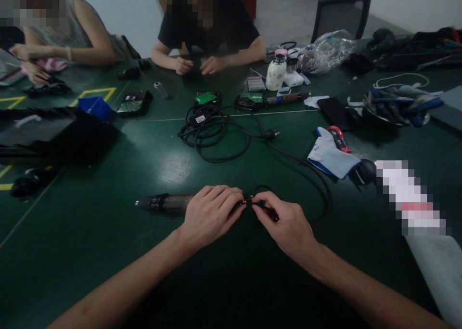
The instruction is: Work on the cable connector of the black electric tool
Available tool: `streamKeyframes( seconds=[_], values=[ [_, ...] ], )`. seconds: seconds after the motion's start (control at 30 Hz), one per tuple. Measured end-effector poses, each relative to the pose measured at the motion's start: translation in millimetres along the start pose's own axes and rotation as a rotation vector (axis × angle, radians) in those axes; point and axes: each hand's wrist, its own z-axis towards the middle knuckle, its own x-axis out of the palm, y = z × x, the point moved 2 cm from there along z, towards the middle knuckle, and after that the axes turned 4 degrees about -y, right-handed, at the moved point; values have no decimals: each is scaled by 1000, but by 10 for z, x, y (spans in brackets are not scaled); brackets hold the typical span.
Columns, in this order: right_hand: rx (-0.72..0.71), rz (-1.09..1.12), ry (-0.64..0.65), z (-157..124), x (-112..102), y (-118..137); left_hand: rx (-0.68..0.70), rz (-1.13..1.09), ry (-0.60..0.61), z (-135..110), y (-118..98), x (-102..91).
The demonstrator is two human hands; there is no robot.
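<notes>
An electric screwdriver (164,203) lies sideways on the green table, its metal tip pointing left. My left hand (212,212) is wrapped over its rear end. My right hand (287,218) pinches a black cable connector (251,200) between thumb and fingers, just beside the screwdriver's rear. Whether the two ends touch cannot be made out. From the right hand a black cable (327,189) loops out to the right and runs back to a coiled heap of cable (216,158) with a plug (271,134) at mid-table.
Beyond the coil are a labelled black box (200,119), green circuit boards (205,98) and a second electric screwdriver (288,98). A work glove (332,155) and phone (337,113) lie right; a black bin (43,136) stands left. Two people (212,30) sit across the table.
</notes>
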Motion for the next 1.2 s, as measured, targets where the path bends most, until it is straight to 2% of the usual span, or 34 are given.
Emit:
streamKeyframes(
  seconds=[1.2],
  values=[
    [2, -10, -7, 6, 5, -6, 0, 12, 12, 7, -4, -18]
  ],
)
